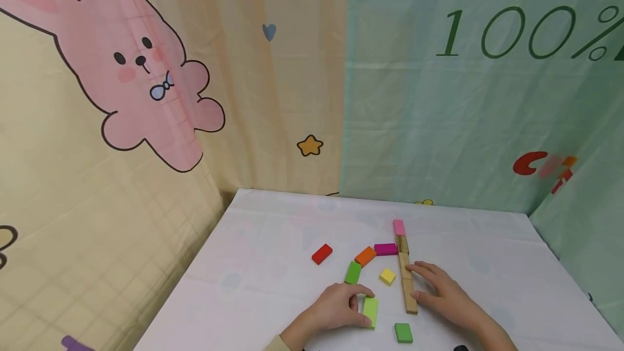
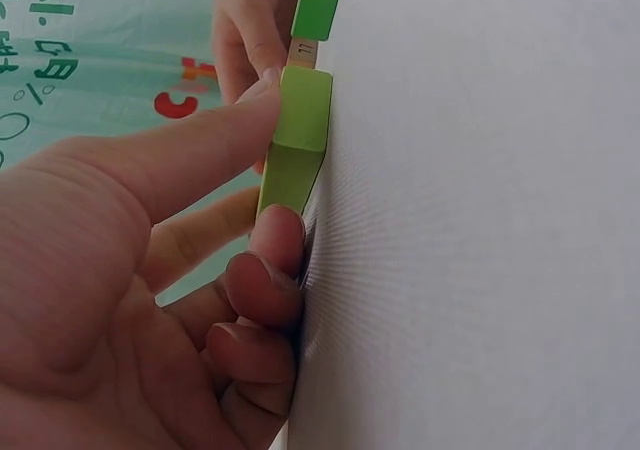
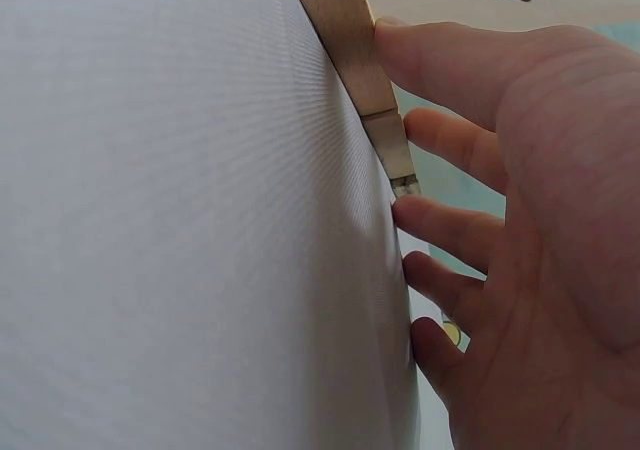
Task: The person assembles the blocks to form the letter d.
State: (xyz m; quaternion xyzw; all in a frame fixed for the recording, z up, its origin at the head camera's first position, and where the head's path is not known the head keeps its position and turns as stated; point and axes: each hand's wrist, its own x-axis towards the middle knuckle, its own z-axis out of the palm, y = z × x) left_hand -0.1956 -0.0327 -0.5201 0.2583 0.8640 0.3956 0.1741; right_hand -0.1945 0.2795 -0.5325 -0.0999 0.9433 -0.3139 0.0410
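Observation:
My left hand (image 1: 336,307) pinches a light green block (image 1: 371,312) by its ends, between thumb and index finger, low over the white table. In the left wrist view the thumb lies at one end of this block (image 2: 305,110), the other fingers curled beside it. My right hand (image 1: 446,296) touches the right side of a row of plain wooden blocks (image 1: 407,280) with thumb and fingertips, fingers spread. The right wrist view shows the thumb tip against the nearest wooden block (image 3: 345,40). A pink block (image 1: 399,227) tops the row's far end.
A magenta block (image 1: 386,249), an orange block (image 1: 365,256) and a green block (image 1: 353,273) curve left from the row. A yellow block (image 1: 387,276) lies inside the curve, a red block (image 1: 322,254) outside it. Another green block (image 1: 403,333) sits near the front. Printed curtains (image 1: 273,96) hang behind the table (image 1: 234,242).

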